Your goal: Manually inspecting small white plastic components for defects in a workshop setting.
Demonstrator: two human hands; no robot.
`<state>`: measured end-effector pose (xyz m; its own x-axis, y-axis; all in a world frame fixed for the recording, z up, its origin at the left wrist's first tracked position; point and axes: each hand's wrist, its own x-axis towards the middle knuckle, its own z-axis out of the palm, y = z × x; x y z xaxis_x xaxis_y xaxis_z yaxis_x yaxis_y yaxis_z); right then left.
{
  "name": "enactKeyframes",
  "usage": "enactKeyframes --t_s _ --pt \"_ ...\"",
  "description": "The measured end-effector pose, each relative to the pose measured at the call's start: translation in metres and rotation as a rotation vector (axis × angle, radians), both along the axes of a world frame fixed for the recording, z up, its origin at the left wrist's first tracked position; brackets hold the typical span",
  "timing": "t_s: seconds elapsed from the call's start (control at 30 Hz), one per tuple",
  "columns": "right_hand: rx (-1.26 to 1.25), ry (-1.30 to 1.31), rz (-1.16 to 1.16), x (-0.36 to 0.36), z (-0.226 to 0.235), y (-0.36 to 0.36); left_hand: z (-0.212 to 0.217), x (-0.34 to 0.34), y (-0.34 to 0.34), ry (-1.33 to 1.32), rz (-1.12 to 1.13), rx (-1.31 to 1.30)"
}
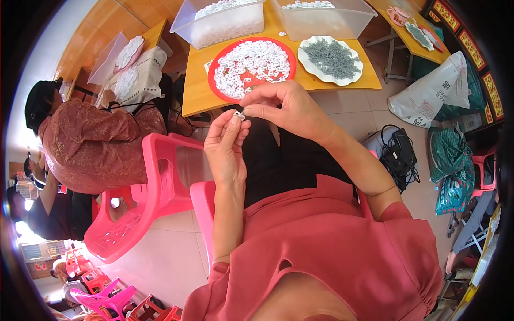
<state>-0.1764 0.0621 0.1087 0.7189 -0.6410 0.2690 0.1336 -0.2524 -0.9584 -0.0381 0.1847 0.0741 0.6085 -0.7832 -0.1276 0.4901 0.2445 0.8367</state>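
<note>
My left hand (227, 140) is raised over my lap, thumb and fingers pinched on a small white plastic clip (239, 115). Against that clip, the fingertips of my right hand (286, 107) are pinched together; what they hold, if anything, is too small to name. Just beyond both hands, a round red tray (293, 69) carries many white clips (257, 56) of the same sort, spread thin near its front. To its right, a white scalloped plate (359, 72) bears a heap of small grey pin-like pieces (329, 58).
Two clear plastic bins (230, 28) with white pieces stand at the back of the yellow table (198, 99). A pink chair (155, 187) and a seated person (96, 142) are on my left. White sacks (428, 93), a black cable bundle (399, 152) and green bags (450, 160) lie right.
</note>
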Motion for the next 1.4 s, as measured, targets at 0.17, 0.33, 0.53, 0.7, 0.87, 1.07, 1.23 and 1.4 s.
enactKeyframes --t_s 0.17,0.33,0.53,0.7,0.87,1.07,1.23,1.4 --pt "-0.064 0.062 0.002 0.003 0.010 0.003 0.005 0.004 -0.001 -0.050 0.008 -0.007" --pt "-0.218 0.069 -0.073 0.008 0.016 0.009 0.010 0.005 0.006 -0.060 0.005 -0.001" --pt "-0.185 0.014 -0.143 0.009 0.037 0.033 0.031 -0.001 0.016 -0.023 -0.002 -0.058" --pt "-0.119 0.011 -0.142 0.007 0.049 0.047 0.035 -0.006 0.024 -0.055 0.041 -0.058" --pt "-0.008 -0.044 -0.131 0.006 0.041 0.041 0.043 -0.016 0.018 -0.024 0.042 -0.079" --pt "0.087 -0.080 -0.193 -0.005 0.077 0.052 0.049 -0.006 0.029 0.104 0.002 -0.099" --pt "-0.364 -0.250 0.138 -0.083 0.158 0.099 0.042 0.009 0.035 0.142 -0.010 -0.115" --pt "-0.378 -0.060 0.016 -0.145 0.087 0.157 0.045 0.000 0.029 0.195 -0.080 -0.149"
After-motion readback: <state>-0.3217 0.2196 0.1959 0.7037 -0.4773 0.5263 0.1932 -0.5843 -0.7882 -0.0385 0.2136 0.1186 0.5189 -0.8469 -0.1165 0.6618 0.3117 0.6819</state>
